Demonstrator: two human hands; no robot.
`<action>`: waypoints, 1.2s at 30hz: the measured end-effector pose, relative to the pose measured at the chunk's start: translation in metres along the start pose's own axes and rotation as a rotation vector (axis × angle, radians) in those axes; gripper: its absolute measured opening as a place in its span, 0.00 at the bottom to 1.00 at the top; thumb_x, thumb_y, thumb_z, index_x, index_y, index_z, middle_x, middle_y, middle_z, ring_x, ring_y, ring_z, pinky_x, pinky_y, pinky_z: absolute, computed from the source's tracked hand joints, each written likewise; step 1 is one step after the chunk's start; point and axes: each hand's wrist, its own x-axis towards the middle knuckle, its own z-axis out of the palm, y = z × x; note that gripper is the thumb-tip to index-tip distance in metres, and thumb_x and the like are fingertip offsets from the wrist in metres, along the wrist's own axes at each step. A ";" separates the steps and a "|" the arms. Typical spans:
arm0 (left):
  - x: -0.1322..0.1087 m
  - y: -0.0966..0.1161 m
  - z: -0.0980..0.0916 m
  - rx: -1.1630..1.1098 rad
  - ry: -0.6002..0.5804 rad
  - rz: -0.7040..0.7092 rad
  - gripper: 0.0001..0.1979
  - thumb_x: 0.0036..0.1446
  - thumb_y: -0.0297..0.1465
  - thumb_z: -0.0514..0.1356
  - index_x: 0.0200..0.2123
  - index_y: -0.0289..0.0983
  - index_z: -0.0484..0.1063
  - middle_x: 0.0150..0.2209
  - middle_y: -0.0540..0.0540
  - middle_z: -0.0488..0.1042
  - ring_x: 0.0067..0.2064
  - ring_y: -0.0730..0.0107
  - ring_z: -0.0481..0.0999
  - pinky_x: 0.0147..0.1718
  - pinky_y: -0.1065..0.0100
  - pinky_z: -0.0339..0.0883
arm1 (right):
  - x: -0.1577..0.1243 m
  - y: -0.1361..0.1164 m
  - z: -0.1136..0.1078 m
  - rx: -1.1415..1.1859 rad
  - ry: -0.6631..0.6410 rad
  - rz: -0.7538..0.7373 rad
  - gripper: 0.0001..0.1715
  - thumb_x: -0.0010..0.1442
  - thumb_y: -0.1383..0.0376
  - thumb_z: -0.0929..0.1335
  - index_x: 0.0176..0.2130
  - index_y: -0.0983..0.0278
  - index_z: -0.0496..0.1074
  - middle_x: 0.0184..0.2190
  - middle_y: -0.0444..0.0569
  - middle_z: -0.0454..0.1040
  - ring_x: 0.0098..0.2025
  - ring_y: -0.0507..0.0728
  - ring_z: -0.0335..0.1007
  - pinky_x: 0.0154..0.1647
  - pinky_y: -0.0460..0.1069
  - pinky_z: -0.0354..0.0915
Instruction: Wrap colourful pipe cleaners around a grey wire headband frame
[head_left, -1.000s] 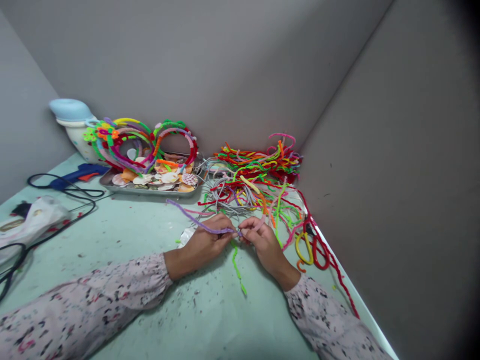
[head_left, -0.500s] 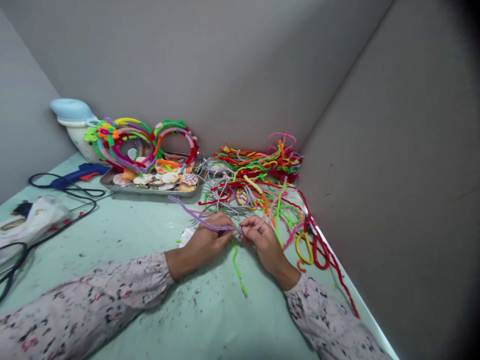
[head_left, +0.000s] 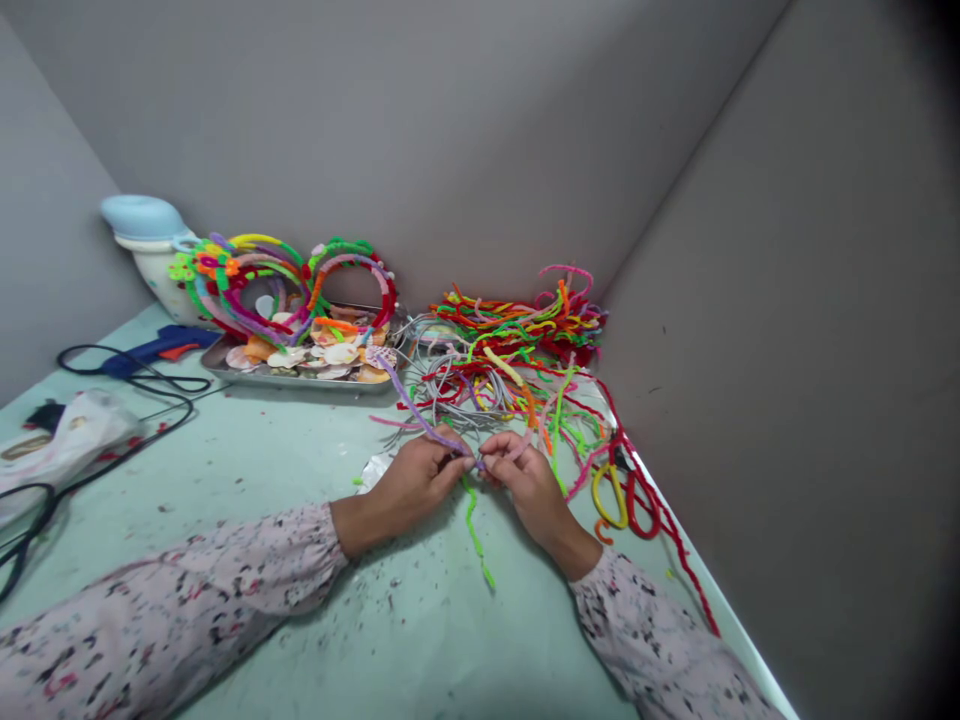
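My left hand [head_left: 412, 482] and my right hand [head_left: 525, 478] meet fingertip to fingertip over the pale green table [head_left: 247, 470]. Both are closed in a pinch. The left one grips a purple pipe cleaner [head_left: 411, 402] whose free end rises back toward the tray. The right one pinches the same spot, where a pink strand [head_left: 517, 450] also runs. A green pipe cleaner [head_left: 474, 530] hangs down from between the hands onto the table.
A heap of coloured pipe cleaners [head_left: 517, 350] lies behind the hands in the corner. A metal tray [head_left: 300, 378] holds shells and pipe-cleaner headbands [head_left: 277, 280]. Yellow-and-red scissors [head_left: 622, 495] lie right. A blue glue gun [head_left: 154, 348], black cord and white bag [head_left: 67, 440] are left.
The purple pipe cleaner's free end has swung from pointing left to pointing up and back toward the tray. Both hands stay in place, still pinched together.
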 end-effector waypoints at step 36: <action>-0.002 -0.006 0.002 0.075 -0.034 -0.081 0.11 0.61 0.32 0.53 0.29 0.34 0.70 0.29 0.47 0.69 0.33 0.68 0.67 0.33 0.67 0.60 | 0.000 0.005 0.000 -0.086 -0.019 -0.002 0.08 0.54 0.64 0.67 0.37 0.64 0.69 0.27 0.42 0.68 0.29 0.51 0.62 0.31 0.47 0.57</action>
